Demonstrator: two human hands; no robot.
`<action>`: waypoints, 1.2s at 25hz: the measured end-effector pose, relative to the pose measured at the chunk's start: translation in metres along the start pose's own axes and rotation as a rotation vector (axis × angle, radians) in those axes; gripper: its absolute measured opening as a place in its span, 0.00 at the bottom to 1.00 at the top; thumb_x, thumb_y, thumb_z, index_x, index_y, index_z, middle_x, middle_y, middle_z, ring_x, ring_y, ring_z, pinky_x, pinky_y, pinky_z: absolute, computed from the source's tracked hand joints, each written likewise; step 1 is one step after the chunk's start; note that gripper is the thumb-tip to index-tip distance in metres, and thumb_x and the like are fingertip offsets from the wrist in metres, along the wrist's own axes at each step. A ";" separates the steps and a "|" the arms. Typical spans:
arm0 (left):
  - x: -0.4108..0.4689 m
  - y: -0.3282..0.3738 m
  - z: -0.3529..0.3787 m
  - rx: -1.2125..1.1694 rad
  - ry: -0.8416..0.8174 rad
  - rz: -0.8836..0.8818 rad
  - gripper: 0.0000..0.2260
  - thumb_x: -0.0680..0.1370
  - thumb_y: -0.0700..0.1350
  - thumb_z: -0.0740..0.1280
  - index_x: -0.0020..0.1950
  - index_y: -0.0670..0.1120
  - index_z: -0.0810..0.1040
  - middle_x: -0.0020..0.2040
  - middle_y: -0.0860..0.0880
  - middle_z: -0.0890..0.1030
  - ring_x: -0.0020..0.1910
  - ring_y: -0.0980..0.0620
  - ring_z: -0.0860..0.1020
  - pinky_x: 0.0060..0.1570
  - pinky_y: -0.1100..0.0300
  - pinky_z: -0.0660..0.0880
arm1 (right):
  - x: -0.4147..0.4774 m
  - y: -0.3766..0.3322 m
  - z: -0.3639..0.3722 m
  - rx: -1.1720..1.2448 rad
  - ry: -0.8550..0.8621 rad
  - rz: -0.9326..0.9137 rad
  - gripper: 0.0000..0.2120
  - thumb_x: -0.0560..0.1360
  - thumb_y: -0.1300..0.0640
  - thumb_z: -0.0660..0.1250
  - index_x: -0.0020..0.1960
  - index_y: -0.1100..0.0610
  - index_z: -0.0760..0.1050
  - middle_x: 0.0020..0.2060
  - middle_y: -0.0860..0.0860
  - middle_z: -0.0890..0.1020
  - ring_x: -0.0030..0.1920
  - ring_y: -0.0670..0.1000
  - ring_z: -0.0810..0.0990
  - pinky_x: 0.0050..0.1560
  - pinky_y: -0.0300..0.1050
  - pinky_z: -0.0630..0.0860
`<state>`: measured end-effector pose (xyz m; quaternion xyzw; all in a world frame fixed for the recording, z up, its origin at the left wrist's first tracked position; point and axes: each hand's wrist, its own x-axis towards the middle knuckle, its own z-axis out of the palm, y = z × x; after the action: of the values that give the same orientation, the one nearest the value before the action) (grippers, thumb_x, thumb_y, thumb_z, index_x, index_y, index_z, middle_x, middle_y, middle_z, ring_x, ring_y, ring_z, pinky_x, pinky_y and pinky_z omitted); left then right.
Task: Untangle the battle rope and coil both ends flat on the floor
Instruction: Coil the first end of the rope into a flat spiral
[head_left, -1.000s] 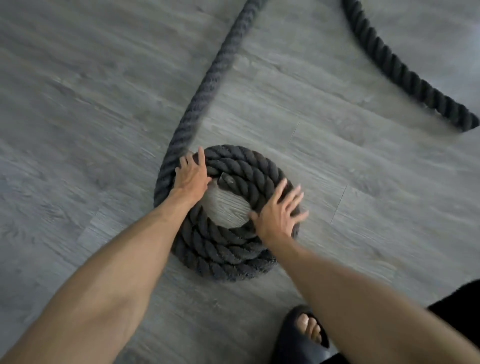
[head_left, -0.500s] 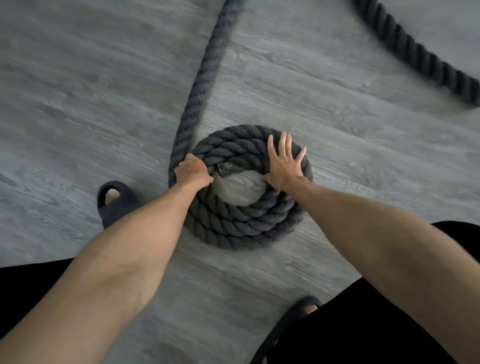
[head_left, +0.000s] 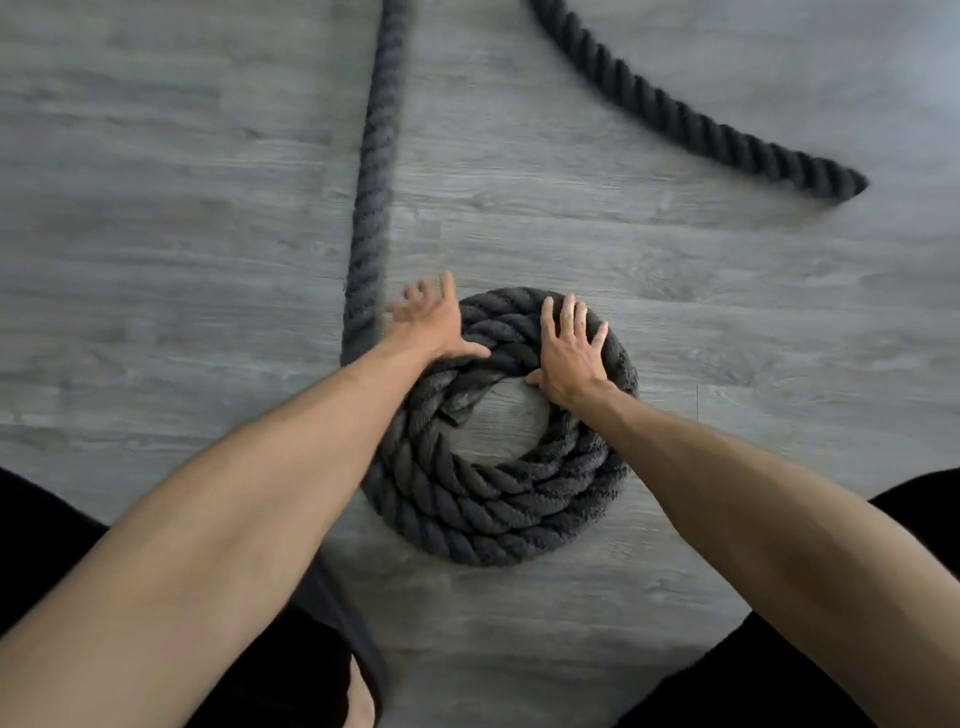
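Note:
A thick dark battle rope lies on the grey floor. One end is wound into a flat coil (head_left: 498, 499) of a few turns with a bare gap in its middle. From the coil's left side the rope's straight run (head_left: 371, 156) leads up out of view. The other end (head_left: 727, 130) lies loose at the upper right. My left hand (head_left: 436, 325) is spread, fingers straight and blurred, at the coil's upper left edge. My right hand (head_left: 569, 353) lies flat on the coil's upper right, fingers straight, thumb at the inner rim.
Grey wood-look floor (head_left: 156, 260) spreads all around. My dark-clothed knees fill the lower left and lower right corners. A dark sandal (head_left: 353, 623) shows at the bottom, under my left arm.
My left hand has opened from a curled grip on the rope to straight fingers. The right hand stays flat on the coil. The view has shifted, bringing the loose end into sight.

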<state>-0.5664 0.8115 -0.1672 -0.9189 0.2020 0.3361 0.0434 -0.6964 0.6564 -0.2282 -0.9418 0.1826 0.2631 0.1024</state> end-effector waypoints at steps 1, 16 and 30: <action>0.006 0.015 0.007 0.022 -0.030 0.077 0.59 0.65 0.69 0.73 0.80 0.44 0.41 0.78 0.35 0.52 0.76 0.35 0.54 0.69 0.32 0.59 | 0.000 -0.001 -0.001 0.002 0.006 -0.003 0.54 0.74 0.45 0.73 0.81 0.61 0.38 0.80 0.65 0.42 0.80 0.66 0.41 0.75 0.74 0.48; 0.034 -0.011 0.023 0.248 0.168 0.172 0.53 0.61 0.73 0.71 0.71 0.38 0.59 0.64 0.38 0.67 0.59 0.38 0.69 0.54 0.43 0.71 | -0.037 -0.031 0.020 0.398 0.040 0.572 0.56 0.73 0.41 0.73 0.81 0.58 0.36 0.80 0.65 0.44 0.80 0.64 0.43 0.73 0.74 0.54; 0.127 -0.181 -0.068 0.136 0.204 -0.227 0.54 0.63 0.78 0.65 0.70 0.36 0.60 0.67 0.37 0.65 0.64 0.37 0.65 0.59 0.38 0.68 | 0.207 -0.161 -0.118 -0.094 -0.051 -0.096 0.57 0.73 0.40 0.73 0.81 0.57 0.35 0.79 0.65 0.45 0.80 0.66 0.44 0.72 0.76 0.54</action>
<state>-0.3652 0.9188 -0.2058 -0.9601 0.1225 0.2198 0.1223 -0.4142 0.7093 -0.2234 -0.9462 0.1220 0.2900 0.0753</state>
